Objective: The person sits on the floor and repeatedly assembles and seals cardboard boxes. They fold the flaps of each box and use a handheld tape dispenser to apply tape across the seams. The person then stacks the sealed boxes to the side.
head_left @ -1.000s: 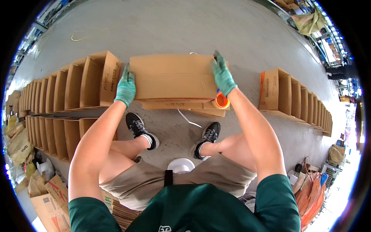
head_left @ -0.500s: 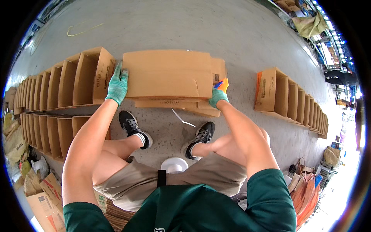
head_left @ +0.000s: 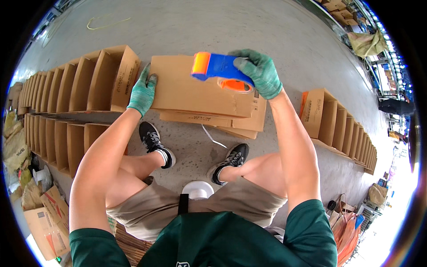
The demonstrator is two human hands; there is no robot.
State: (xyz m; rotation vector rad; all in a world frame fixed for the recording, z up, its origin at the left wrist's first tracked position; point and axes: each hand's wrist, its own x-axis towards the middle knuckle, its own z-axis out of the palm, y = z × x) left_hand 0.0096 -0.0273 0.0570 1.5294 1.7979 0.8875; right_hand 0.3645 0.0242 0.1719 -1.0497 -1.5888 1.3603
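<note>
My right hand (head_left: 260, 73), in a green glove, grips a blue and orange tape dispenser (head_left: 222, 66) above a brown cardboard box (head_left: 195, 91). An orange roll core shows on the dispenser's underside. Along the box's left side lies my left hand (head_left: 143, 93), gloved alike, its fingers stretched out flat and its thumb by the top edge. The box's broad face points up. More flat cardboard (head_left: 195, 118) sticks out beneath it, and a white strip (head_left: 213, 137) trails toward my shoes.
Divided cardboard rows stand left (head_left: 104, 80), nearer left (head_left: 75, 142) and right (head_left: 327, 113). A white round object (head_left: 198, 190) sits between my legs. Cartons (head_left: 46, 229) lie lower left, an orange bag (head_left: 349, 233) lower right. Shelving lines the far right.
My right hand has left the box's right edge and risen with the tape dispenser over the box. My left hand stays at the left side. The view has shifted slightly.
</note>
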